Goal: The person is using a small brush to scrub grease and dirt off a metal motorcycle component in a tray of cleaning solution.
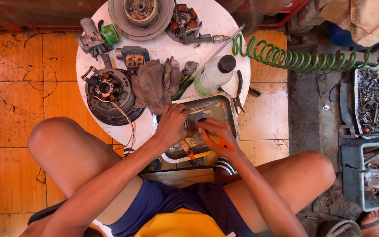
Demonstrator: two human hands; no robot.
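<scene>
The head camera looks straight down on a round white tabletop (237, 66) with the person seated at its near edge, knees spread to either side. Both hands meet over a rectangular metal tray (224, 103) that sits at the tabletop's near right rim. The left hand (172, 125) is clenched around a small grey metal part (194, 119) held just above the tray's middle; the part pokes out from the fingers toward the right, so its free end faces the other hand. The right hand (216, 131) grips an orange-handled tool (221, 142), seemingly a small brush or screwdriver, whose handle runs diagonally from lower right up and left, its working end hidden at the part. The two hands touch or nearly touch, the right one slightly nearer the body. A second orange-and-yellow tool (186, 149) lies in the tray beneath the left wrist. Beyond the tray lie a crumpled grey rag (152, 85), a plastic bottle (213, 72) with a dark cap, pliers (238, 90), and a stator plate with coloured wires (108, 94). A green coiled hose (286, 57) stretches off to the right over the floor, where bins of metal scrap (376, 98) stand.
</scene>
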